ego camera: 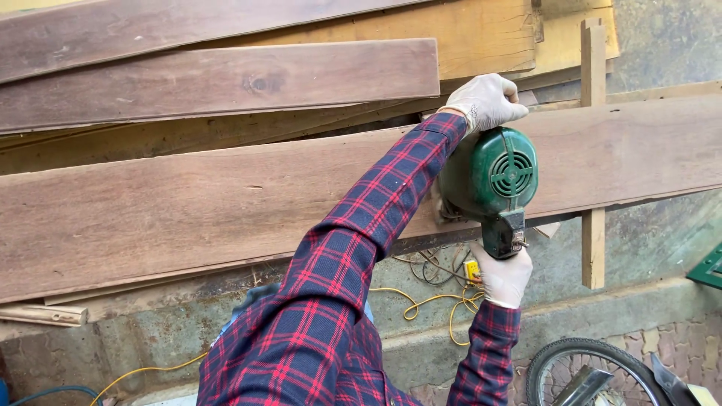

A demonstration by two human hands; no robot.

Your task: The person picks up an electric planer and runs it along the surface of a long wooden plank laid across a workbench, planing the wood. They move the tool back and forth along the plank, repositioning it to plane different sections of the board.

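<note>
My right hand (505,277), gloved, is nearest, its fingers clamped on the rear handle of the green power tool (489,180). The tool rests on the long brown plank (188,210), near its lower edge. My left hand (485,101) lies beyond, fingers curled over the tool's front. I should keep it flat and my pressure even, minding the yellow cord (421,301) below.

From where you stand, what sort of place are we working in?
Probably an outdoor or open-sided carpentry yard. Long rough planks lie stacked on a big board, both gloved hands hold a green power tool, a yellow cord trails below, and a bike wheel stands nearby.
</note>
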